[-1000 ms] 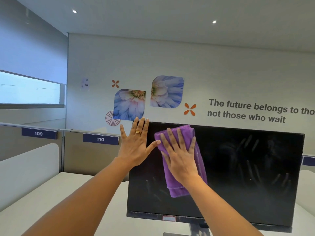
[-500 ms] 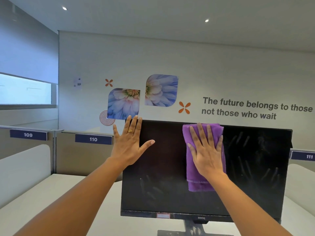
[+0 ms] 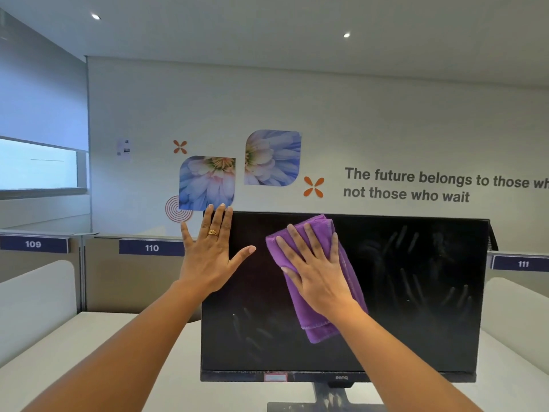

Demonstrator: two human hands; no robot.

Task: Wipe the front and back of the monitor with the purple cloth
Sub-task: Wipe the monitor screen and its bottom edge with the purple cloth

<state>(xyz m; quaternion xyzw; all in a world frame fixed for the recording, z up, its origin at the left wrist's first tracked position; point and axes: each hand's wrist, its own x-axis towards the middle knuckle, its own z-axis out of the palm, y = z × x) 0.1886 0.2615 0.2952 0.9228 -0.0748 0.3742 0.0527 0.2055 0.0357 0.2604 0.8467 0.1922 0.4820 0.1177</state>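
A black monitor (image 3: pixel 416 292) stands on its stand facing me, its dark screen smudged with hand marks on the right and lower left. My right hand (image 3: pixel 315 269) lies flat with spread fingers on a folded purple cloth (image 3: pixel 347 292), pressing it against the upper middle of the screen. The cloth hangs tilted, its lower end toward the right. My left hand (image 3: pixel 209 254), wearing a gold ring, rests flat with straight fingers on the monitor's upper left corner, thumb out over the screen.
The monitor stand (image 3: pixel 329 396) sits on a white desk (image 3: pixel 98 352). Low partitions labelled 109, 110 (image 3: pixel 151 248) and 111 (image 3: pixel 523 264) border the desk. A wall with flower pictures and lettering is behind.
My right hand has slid the cloth back leftward across the top of the screen and tilted it, after going right earlier. My left hand has stayed on the corner.
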